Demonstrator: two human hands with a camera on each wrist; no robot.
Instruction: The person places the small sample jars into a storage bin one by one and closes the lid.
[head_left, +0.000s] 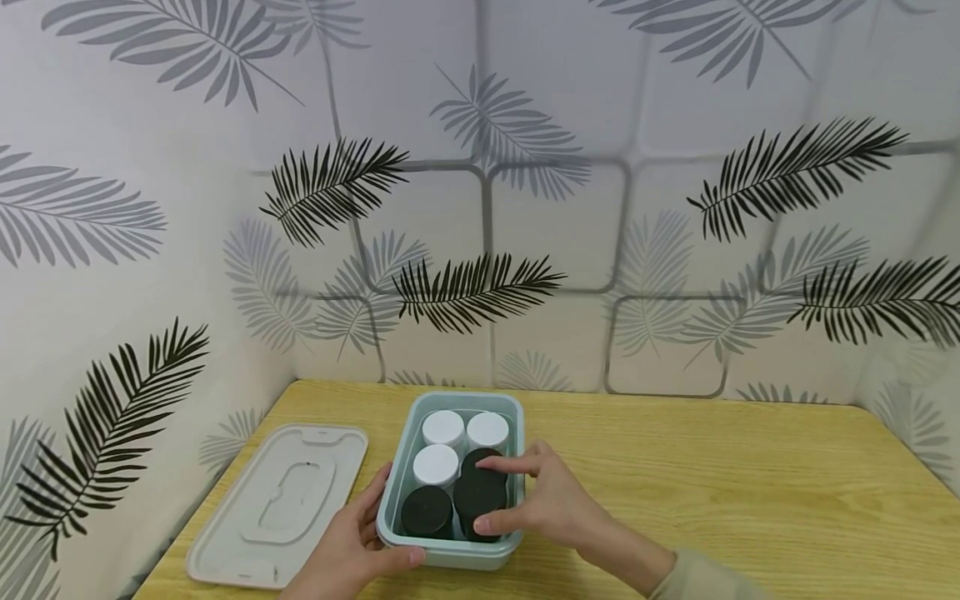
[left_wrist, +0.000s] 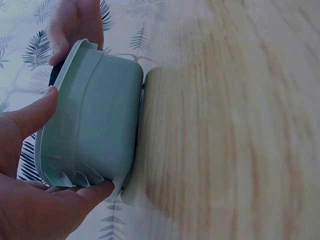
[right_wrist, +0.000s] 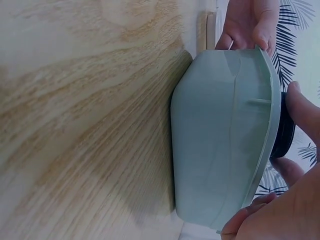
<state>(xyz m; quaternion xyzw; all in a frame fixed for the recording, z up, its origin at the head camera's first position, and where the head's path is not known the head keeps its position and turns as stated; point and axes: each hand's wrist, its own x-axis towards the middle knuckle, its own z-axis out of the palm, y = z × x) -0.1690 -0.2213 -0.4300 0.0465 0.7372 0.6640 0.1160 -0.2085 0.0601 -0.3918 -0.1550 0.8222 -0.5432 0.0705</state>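
Note:
A pale green plastic box (head_left: 396, 500) stands on the table with several lidded jars inside. Three show white lids, among them the front white-lidded jar (head_left: 436, 464). A black-lidded jar (head_left: 427, 511) sits in the front left corner. My left hand (head_left: 348, 533) holds the box at its front left corner, thumb on the rim and fingers at the side. With thumb and fingers my right hand (head_left: 551, 500) pinches the black lid of another jar (head_left: 480, 493) on the right side. In the right wrist view that black lid (right_wrist: 286, 127) stands above the rim; the jar's body is hidden by the box wall.
A flat whitish box lid (head_left: 217, 550) with a raised loop in its middle lies on the table left of the box. The wooden table (head_left: 712, 483) stretches off to the right. Behind stands a wall covering (head_left: 555, 225) printed with leaves.

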